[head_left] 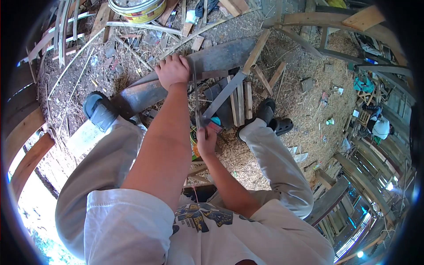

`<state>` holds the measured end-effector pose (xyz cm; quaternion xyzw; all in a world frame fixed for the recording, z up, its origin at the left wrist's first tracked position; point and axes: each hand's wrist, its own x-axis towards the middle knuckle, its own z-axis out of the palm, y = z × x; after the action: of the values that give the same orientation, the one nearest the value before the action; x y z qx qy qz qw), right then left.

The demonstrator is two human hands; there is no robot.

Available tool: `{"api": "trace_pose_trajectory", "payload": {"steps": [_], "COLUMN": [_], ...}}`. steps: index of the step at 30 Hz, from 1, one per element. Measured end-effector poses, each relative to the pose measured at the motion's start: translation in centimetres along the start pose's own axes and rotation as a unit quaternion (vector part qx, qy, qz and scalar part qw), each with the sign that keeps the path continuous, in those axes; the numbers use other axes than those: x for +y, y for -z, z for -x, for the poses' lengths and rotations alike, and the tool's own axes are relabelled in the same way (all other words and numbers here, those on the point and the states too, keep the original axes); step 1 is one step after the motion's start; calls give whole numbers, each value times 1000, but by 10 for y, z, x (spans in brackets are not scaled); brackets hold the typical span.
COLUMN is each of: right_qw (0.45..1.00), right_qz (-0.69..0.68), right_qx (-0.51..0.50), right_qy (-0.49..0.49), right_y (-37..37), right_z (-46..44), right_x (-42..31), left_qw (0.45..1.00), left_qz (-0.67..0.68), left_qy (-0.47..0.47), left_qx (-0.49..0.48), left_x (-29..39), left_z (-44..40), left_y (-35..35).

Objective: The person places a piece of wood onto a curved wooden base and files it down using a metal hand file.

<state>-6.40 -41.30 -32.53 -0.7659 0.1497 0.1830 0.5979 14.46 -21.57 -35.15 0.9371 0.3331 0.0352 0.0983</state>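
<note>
My left hand (172, 72) presses down on a long grey wooden plank (143, 93), its fingers curled over the far edge. In my right hand (206, 142), the fingers are wrapped round the handle end of a handsaw (197, 99). The narrow saw blade runs away from me and meets the plank just right of my left hand. How deep it sits in the wood I cannot tell. A broad, flat grey strip (225, 96) slants beside the saw, near a piece of light wood (256, 51). Short wood strips (240, 104) lie close by.
My shod feet (100, 110) stand on both sides of the work. A yellow bucket (140, 12) is at the back. Wood scraps and sawdust (309, 123) cover the ground. Curved timbers (318, 18) rise at right, where a person in white (380, 127) is farther off.
</note>
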Motion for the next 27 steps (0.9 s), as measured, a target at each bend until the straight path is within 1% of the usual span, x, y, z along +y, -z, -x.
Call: {"api": "trace_pose_trajectory", "payload": {"steps": [1,3,4,5,7,8,10,12,14,15,17,18,20,21,23,24,26,27], "right_qw": [1000,999,1000,1000,995,1000,1000,999,999,999,997,997,998,998,999,999,998,998], "right_qz": [-2,-26,-8,-6,-74,9,-22,-52,13,16,-28,-29,44,43,-14,-15,26,29], "right_qx": [-2,-16,-12,-13,-34,-15,-12,-13,-16,-20,-60,-59,-36,-37,-11,-12,-25,-27], "right_qy": [4,-24,-18,-18,-50,-2,1,-1,34,28,-41,-41,1,6,40,37,48,45], "right_y": [-2,-1,-14,-14,-15,-9,4,3,-2,-5,-13,-10,2,7,13,8,-1,-3], "right_z": [-7,-7,-40,-44,-52,-36,2,2,-13,-29,-65,-61,-43,-28,0,-4,-18,-35], "right_x": [-6,-18,-34,-37,-37,-35,-12,-8,-16,-22,-33,-31,-22,-18,-10,-16,-37,-35], "left_qw": [1000,1000,999,999,1000,1000,1000,1000,1000,1000,1000,1000,1000,1000,1000,1000,1000,1000], "left_qz": [0,-12,-18,-18,-15,-7,-7,-10,-17,-20,-19,-23,-24,-15,-9,-9,-9,-10], "left_qy": [1,-2,-6,-4,-8,-7,-6,1,6,16,11,7,1,3,7,7,5,8], "left_qx": [5,-6,-26,-27,-7,-6,-2,0,-3,-4,-10,-11,-6,-8,-8,-13,-19,-22], "left_x": [1,-1,0,-1,-1,0,1,1,2,2,-1,0,3,3,3,3,3,3], "left_z": [-6,-1,-1,3,0,0,1,-1,-1,-1,1,1,-2,-1,-8,-8,-2,-1], "left_y": [0,-2,6,5,4,4,1,0,1,2,4,3,2,1,-1,1,5,6]}}
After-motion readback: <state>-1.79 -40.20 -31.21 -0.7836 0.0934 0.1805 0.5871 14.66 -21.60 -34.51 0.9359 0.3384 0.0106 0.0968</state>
